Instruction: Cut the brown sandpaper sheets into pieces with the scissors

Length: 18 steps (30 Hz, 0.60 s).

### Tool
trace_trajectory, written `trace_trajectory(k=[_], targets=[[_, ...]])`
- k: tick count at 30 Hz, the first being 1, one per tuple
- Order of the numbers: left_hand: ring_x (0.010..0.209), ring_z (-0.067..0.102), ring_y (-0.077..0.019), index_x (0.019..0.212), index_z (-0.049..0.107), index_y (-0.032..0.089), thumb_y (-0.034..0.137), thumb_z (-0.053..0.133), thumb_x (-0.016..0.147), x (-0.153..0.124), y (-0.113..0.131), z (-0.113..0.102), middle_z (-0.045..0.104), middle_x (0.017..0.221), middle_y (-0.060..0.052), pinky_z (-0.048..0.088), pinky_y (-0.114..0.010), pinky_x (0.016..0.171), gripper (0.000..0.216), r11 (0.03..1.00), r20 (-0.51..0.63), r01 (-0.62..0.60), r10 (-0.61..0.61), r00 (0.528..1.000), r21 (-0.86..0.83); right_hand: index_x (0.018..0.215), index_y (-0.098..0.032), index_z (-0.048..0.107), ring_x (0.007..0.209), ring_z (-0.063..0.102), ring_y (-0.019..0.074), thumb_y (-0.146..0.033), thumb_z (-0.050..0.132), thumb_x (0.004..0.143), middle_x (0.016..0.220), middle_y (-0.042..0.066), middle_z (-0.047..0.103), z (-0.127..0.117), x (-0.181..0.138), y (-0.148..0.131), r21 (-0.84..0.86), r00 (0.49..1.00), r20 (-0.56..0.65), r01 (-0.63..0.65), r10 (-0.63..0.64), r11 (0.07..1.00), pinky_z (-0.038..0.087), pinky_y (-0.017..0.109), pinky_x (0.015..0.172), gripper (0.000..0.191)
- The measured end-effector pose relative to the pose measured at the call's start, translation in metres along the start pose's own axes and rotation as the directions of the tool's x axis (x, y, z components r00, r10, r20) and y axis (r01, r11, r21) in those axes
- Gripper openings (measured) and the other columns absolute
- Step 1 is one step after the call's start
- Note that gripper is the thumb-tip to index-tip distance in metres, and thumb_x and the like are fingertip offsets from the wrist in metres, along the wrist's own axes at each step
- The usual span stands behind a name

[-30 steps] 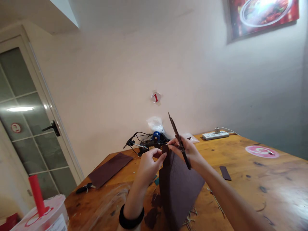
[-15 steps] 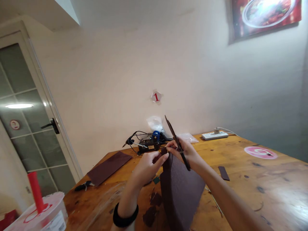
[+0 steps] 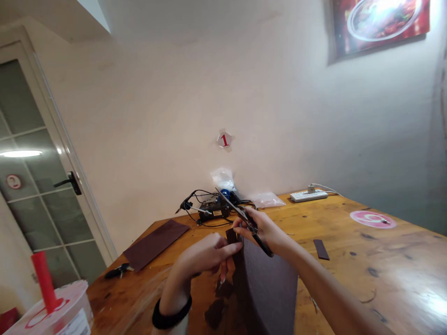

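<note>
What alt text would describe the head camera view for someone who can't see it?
A person's right hand holds long black scissors at the top of a large dark-brown sheet, while the left hand, wearing a black wristband, meets its edge, over a wooden table.

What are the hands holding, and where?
The right hand holds scissors by the handles; the left hand seems to pinch a dark brown sheet at its top.

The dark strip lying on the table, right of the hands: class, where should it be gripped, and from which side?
Pinch the strip across its middle, coming from above and from its left, where the right hand is. It lies flat on the table, and it is long and narrow, so its long edges should fit within one pinch.
</note>
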<state>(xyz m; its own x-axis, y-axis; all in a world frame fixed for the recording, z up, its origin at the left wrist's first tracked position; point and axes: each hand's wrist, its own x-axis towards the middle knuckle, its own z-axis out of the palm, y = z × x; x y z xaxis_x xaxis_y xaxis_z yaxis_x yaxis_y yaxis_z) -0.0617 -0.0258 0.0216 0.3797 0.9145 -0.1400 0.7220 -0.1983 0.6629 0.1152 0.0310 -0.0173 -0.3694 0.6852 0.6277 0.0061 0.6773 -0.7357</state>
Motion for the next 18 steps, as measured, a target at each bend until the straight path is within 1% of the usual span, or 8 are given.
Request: trace_trajectory(k=[2,5,7,10,12,14,16,18], targets=[[0.033,0.037,-0.0110,0.048,0.061,0.023,0.053,0.049,0.086,0.000,-0.001,0.000,0.052,0.039,0.000,0.027,-0.023,0.034,0.050,1.000,0.029,-0.010,0.011,1.000,-0.007,0.078,-0.021,0.053,0.065,0.058,0.0170,-0.031,0.063,0.074,0.074,0.002,0.062,0.001,-0.001,-0.001,-0.013,1.000,0.003,0.001,-0.001,1.000,0.048,0.032,0.061,0.014],[0.031,0.036,-0.0111,0.049,0.060,0.023,0.046,0.051,0.085,0.002,-0.002,0.001,0.052,0.038,0.000,0.025,-0.024,0.032,0.044,1.000,0.020,-0.012,0.013,1.000,-0.010,0.075,-0.021,0.053,0.066,0.059,0.0177,-0.030,0.064,0.074,0.074,0.003,0.064,0.003,-0.001,0.000,-0.009,1.000,0.006,0.011,-0.011,1.000,0.049,0.032,0.062,0.014],[0.031,0.037,-0.0111,0.050,0.059,0.023,0.044,0.048,0.086,0.004,-0.002,0.002,0.053,0.039,-0.001,0.025,-0.023,0.032,0.043,1.000,0.040,-0.025,0.026,0.999,-0.017,0.076,-0.022,0.053,0.067,0.061,0.0183,-0.028,0.064,0.074,0.075,0.003,0.065,0.004,-0.001,0.001,0.002,1.000,0.013,0.016,-0.016,1.000,0.050,0.032,0.063,0.012],[0.029,0.034,-0.0097,0.048,0.057,0.023,0.046,0.043,0.087,0.007,0.000,0.005,0.054,0.040,-0.002,0.024,-0.023,0.031,0.047,0.999,0.067,-0.035,0.037,0.997,-0.042,0.076,-0.022,0.055,0.070,0.063,0.0190,-0.027,0.064,0.074,0.075,0.003,0.065,0.004,0.000,0.003,0.003,1.000,0.018,0.019,-0.019,1.000,0.050,0.032,0.065,0.010],[0.028,0.032,-0.0088,0.044,0.053,0.022,0.046,0.043,0.087,0.009,0.002,0.006,0.050,0.037,-0.001,0.023,-0.023,0.031,0.050,0.999,0.032,-0.016,0.017,0.999,-0.046,0.080,-0.022,0.057,0.071,0.062,0.0192,-0.028,0.064,0.075,0.075,0.003,0.065,0.003,0.000,0.005,-0.002,1.000,0.010,0.023,-0.023,1.000,0.048,0.032,0.065,0.010],[0.028,0.031,-0.0084,0.045,0.052,0.022,0.046,0.043,0.086,0.009,0.006,0.008,0.047,0.036,0.001,0.023,-0.022,0.031,0.048,0.999,-0.013,0.005,-0.005,1.000,-0.054,0.086,-0.022,0.059,0.069,0.059,0.0180,-0.032,0.065,0.076,0.075,0.002,0.063,0.001,0.001,0.006,-0.014,0.999,-0.030,0.026,-0.026,1.000,0.046,0.031,0.063,0.016],[0.028,0.033,-0.0083,0.051,0.051,0.022,0.048,0.043,0.086,0.008,0.009,0.008,0.049,0.038,0.002,0.023,-0.022,0.031,0.045,0.997,-0.089,0.017,-0.024,0.996,-0.080,0.091,-0.021,0.060,0.065,0.053,0.0162,-0.038,0.066,0.076,0.071,-0.001,0.058,-0.003,0.003,0.004,-0.058,0.994,-0.105,0.016,-0.022,0.998,0.043,0.029,0.060,0.023],[0.029,0.037,-0.0086,0.053,0.051,0.022,0.056,0.041,0.085,0.006,0.011,0.007,0.051,0.040,0.002,0.025,-0.021,0.032,0.048,0.993,-0.185,0.025,-0.045,0.982,-0.111,0.091,-0.021,0.061,0.062,0.048,0.0152,-0.043,0.067,0.075,0.068,-0.002,0.053,-0.008,0.003,-0.003,-0.097,0.980,-0.199,-0.001,-0.018,0.995,0.040,0.029,0.058,0.028]])
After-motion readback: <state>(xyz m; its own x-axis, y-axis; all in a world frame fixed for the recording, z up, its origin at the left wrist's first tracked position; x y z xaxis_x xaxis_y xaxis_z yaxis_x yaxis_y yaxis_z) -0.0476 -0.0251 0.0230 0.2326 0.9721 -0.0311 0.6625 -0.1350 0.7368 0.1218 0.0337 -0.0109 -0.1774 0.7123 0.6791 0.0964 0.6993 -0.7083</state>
